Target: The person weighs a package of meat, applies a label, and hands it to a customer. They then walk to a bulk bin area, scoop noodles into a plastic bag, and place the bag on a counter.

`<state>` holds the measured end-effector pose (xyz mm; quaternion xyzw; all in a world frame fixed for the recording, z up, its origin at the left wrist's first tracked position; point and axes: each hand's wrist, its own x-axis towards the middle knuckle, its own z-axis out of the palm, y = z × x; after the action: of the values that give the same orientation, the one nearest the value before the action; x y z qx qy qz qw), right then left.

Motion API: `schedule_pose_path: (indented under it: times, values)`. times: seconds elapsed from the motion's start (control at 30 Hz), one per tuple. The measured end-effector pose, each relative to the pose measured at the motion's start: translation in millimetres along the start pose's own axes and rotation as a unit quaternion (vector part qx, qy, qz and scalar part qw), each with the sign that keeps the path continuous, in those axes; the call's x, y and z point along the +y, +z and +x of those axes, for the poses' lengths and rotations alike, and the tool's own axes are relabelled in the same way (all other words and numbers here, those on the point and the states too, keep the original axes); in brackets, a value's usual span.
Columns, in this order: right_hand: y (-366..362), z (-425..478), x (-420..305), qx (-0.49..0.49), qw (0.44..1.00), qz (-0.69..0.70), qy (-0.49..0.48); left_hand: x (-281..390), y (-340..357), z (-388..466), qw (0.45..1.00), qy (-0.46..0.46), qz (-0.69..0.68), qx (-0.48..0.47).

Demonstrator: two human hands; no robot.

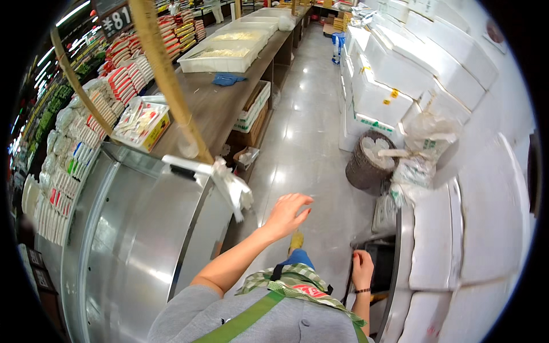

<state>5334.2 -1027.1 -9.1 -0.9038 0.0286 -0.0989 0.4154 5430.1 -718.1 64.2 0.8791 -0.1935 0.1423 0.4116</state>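
Note:
My left hand is held out over the tiled aisle in front of my body. It is empty, with the thumb apart from the loosely bent fingers. Closest to it is a crumpled bundle of white plastic bags hanging at the corner of a stainless steel counter. Low at my right side, my right hand has its fingers curled in, and nothing shows in it. Behind that hand is a black container, beside a counter edge.
White foam boxes are stacked along the right wall. A brown wastebasket stands on the floor by plastic bags. On the left, a long wooden table bears white trays and a blue cloth. A wooden post rises there.

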Motion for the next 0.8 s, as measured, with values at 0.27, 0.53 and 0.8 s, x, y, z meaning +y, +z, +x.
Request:
schedule_pose_path:
  times: [0.27, 0.53, 0.8]
  values:
    - [97.6, 315.6, 34.5, -0.133, 0.984, -0.097, -0.074, -179.6, 13.0, 149.1, 0.978, -0.197, 0.017, 0.073]
    - [240.5, 607.1, -130.4, -0.32, 0.899, -0.07, -0.289, -422.2, -95.1, 256.6, 0.853, -0.416, -0.036, 0.311]
    - [343.6, 766.6, -106.8, -0.408, 0.872, -0.163, -0.217, -692.0, -182.4, 490.6, 0.862, -0.302, 0.239, 0.33]
